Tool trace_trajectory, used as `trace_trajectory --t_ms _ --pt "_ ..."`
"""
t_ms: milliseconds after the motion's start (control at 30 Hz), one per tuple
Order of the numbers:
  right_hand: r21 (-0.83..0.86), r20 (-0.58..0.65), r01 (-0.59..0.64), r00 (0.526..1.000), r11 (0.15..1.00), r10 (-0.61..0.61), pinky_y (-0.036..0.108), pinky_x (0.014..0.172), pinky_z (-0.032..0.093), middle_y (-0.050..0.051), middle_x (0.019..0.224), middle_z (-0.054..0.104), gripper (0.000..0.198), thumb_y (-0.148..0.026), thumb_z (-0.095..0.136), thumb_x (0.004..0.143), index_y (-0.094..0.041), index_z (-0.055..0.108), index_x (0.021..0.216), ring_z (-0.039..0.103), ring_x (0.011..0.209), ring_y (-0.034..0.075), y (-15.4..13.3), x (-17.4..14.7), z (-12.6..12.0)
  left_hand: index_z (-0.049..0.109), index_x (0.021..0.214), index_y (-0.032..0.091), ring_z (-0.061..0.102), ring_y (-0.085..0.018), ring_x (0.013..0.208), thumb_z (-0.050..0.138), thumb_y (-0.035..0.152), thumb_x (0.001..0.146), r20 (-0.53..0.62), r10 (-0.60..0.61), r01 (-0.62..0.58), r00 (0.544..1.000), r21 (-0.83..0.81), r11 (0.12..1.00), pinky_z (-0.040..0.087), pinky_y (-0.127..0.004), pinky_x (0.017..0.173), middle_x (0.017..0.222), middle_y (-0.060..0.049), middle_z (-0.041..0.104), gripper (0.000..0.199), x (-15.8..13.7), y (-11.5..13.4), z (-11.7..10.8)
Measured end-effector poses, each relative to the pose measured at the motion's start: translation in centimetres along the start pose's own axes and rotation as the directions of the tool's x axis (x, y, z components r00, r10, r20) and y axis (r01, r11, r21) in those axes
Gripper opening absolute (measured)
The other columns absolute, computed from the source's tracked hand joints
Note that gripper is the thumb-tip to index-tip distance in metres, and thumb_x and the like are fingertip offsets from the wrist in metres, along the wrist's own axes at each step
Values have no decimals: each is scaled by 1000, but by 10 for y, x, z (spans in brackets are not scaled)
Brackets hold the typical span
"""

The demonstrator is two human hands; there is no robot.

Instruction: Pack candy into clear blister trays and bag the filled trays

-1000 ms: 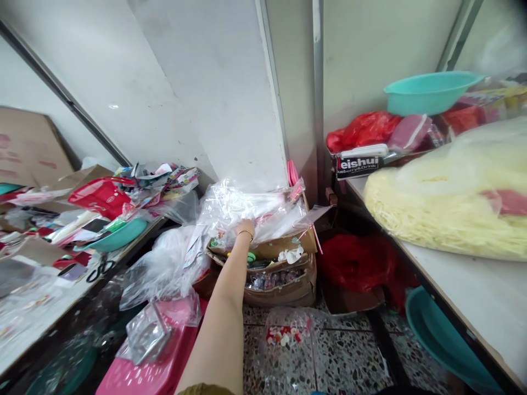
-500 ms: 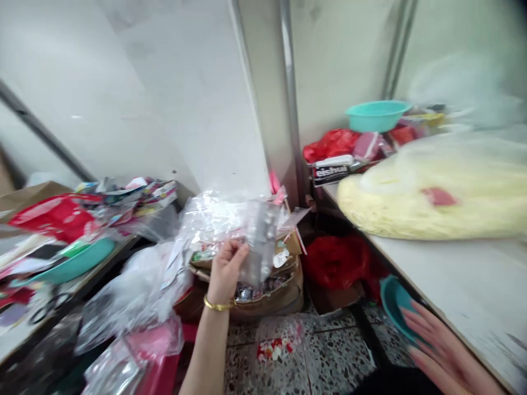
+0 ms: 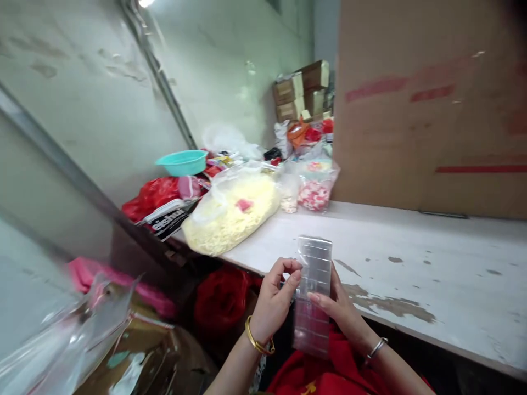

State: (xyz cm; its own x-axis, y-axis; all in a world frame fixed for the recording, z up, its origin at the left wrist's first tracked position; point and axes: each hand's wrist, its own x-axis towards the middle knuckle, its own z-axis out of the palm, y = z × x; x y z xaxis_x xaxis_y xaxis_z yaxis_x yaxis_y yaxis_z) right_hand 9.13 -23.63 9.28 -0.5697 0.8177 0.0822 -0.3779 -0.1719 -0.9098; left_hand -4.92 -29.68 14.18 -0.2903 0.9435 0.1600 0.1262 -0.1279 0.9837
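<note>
A long, clear plastic compartment box [image 3: 315,263] stands tilted in front of me, its thin cross walls dividing it into several cells. My right hand [image 3: 340,302] is wrapped round its right side, with the thumb across the front and the other fingers mostly hidden behind. At the left edge, my left hand [image 3: 280,291] has thumb and index finger pinched against the box, near its middle. Red cloth [image 3: 325,373] on my lap shows through the lower cells. I cannot make out any contents in the box.
A white worktop [image 3: 411,241] with worn patches runs to the right, below a large cardboard panel [image 3: 411,131]. On it lie a bag of pale yellow pieces [image 3: 234,214] and a bag of pink-and-white pieces [image 3: 315,192]. A turquoise basin [image 3: 183,163] sits behind; an open carton [image 3: 160,356] stands lower left.
My view has swung right, from the cluttered carton to the worktop. The clear box has come close to my lap. My right hand has left the teal bowl and now grips the box too.
</note>
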Motion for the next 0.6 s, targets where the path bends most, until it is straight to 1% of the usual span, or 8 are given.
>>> trace_trajectory --t_ms 33,100,167,233,300,400,500,600 --pt "29 -19 -7 1000 1000 7 44 99 41 8 136 49 89 -38 73 70 -30 25 143 53 115 26 -3 -2 -9 59 90 20 49 -14 80 59 37 83 40 -12 13 999 -5 1000 40 -24 73 89 -3 56 19 10 0 12" --pt "94 -54 -3 998 996 8 44 97 42 8 133 52 81 -40 73 69 -30 33 139 54 114 27 -7 -5 -25 57 90 20 49 -13 79 64 38 79 80 -41 46 996 -57 997 40 -24 74 87 -2 55 22 27 -2 37" --pt "151 -111 33 994 988 -16 44 97 42 7 135 51 79 -41 75 66 -30 39 136 52 116 28 -9 -7 -38 54 96 22 51 -13 79 68 38 76 104 -92 106 990 -142 984 41 -24 75 86 -1 55 29 40 -5 60" --pt "185 -179 46 984 982 -12 45 98 41 7 133 52 75 -42 74 65 -29 44 133 51 118 29 -12 -8 -51 55 95 21 51 -13 78 67 40 76 159 -149 175 976 -170 970 42 -24 74 84 -1 55 30 50 -7 79" --pt "203 -234 26 972 979 23 45 96 43 6 129 56 69 -43 72 67 -29 46 130 52 117 30 -17 -9 -65 57 87 18 50 -12 74 65 41 78 239 -188 221 953 -123 967 41 -23 72 80 -1 55 26 60 -8 95" --pt "206 -262 2 964 979 53 44 96 43 5 126 58 66 -42 71 69 -29 46 129 52 116 29 -24 -8 -87 57 74 15 46 -11 69 66 40 77 332 -200 221 922 -27 975 39 -23 67 71 0 53 26 78 -13 113" --pt "207 -297 5 953 978 58 44 98 41 6 125 59 71 -42 72 69 -28 43 133 52 115 28 -28 -2 -108 54 66 16 44 -11 65 69 38 74 328 -217 225 919 13 974 37 -24 64 66 1 51 28 96 -24 130" --pt "233 -317 -66 938 970 140 46 97 40 7 118 63 68 -47 70 72 -24 45 132 55 112 28 -25 8 -124 50 62 16 42 -10 64 73 36 70 289 -238 251 927 -8 968 35 -24 63 63 2 48 31 110 -39 146"
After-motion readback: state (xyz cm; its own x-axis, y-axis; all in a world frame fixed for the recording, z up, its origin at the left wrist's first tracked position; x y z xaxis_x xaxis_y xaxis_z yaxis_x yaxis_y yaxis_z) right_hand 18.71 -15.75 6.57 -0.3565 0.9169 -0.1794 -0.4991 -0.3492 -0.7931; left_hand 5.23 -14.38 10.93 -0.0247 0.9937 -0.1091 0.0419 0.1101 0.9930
